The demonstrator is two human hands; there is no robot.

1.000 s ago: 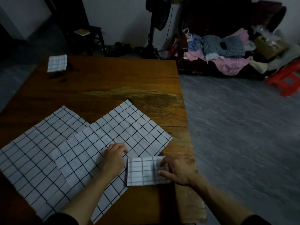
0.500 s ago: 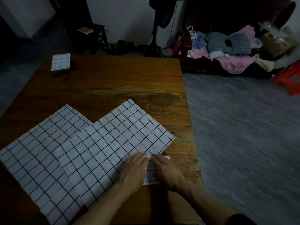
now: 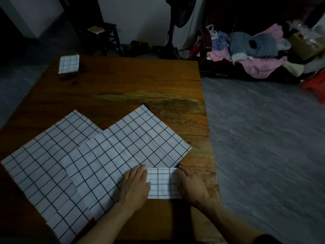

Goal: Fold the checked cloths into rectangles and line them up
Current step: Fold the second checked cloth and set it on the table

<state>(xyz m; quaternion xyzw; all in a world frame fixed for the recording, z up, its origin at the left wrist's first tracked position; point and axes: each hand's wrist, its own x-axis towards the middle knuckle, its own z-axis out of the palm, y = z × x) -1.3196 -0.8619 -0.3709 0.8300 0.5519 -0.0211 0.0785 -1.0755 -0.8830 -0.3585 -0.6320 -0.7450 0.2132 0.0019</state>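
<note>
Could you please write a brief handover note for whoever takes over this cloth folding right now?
Left hand: flat, pressing the left edge of the small folded cloth.
Right hand: flat, pressing its right edge.
Things: that cloth lies at the table's near right edge. A folded cloth sits at the far left corner. Two open cloths overlap, the right one on top of the left one.
Done: two cloths folded.
Left: fold both open cloths, then line all four up.

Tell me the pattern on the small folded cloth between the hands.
The folded cloth is white with a thin dark grid, seen in the head view.
</note>
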